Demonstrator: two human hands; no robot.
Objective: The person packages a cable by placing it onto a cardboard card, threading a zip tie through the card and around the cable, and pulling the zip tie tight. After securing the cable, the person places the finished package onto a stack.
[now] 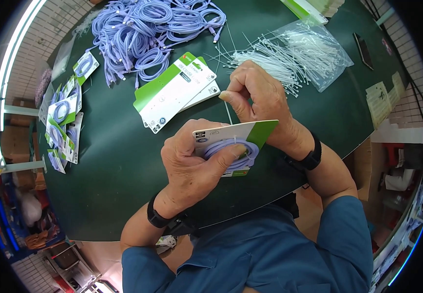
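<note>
My left hand (192,161) is closed round a white-and-green backing card (265,132), its thumb pressing a coiled lilac cable (211,150) against the card. A white zip tie shows at the coil, and its thin tail (228,113) sticks up behind the card. Just beyond the card's far edge, my right hand (260,93) is closed in a pinch, thumb and forefinger at the tail's upper end. The fingers partly hide that end. Flat on the table ahead lies a small stack of similar cards (175,93).
A big heap of coiled lilac cables (138,29) covers the far left of the dark green table (109,195). Loose white zip ties spill from a clear bag (323,53) at far right, near a phone (363,51). Carded cables (62,112) pile up along the left edge.
</note>
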